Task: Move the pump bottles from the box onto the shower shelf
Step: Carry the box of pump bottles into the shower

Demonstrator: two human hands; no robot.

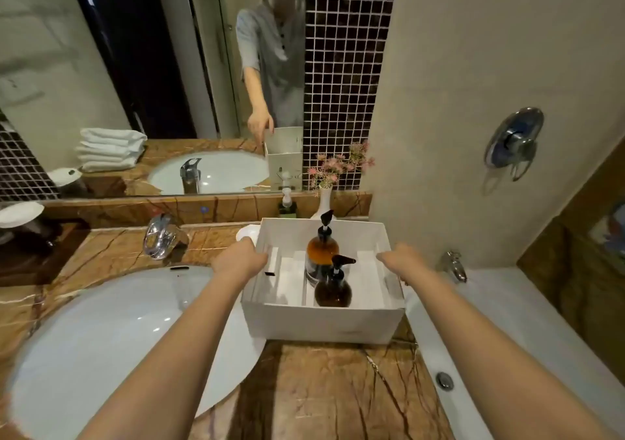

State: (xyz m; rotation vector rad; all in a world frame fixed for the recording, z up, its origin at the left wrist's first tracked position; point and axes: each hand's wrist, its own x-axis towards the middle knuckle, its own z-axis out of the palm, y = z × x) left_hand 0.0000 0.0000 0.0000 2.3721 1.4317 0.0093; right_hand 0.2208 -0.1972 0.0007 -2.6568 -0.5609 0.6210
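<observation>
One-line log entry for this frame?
stage: pre-pick | left hand: on white cardboard box left wall | right hand: on right wall | two amber pump bottles: upright inside

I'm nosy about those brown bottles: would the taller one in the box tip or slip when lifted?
The taller bottle looks like glossy amber glass or plastic, so probably slippery and possibly breakable. Its narrow neck and black pump make it top-heavy looking, so a sideways push might tip it against the shorter bottle standing close in front. It appears dark with liquid, so likely fairly heavy.
</observation>
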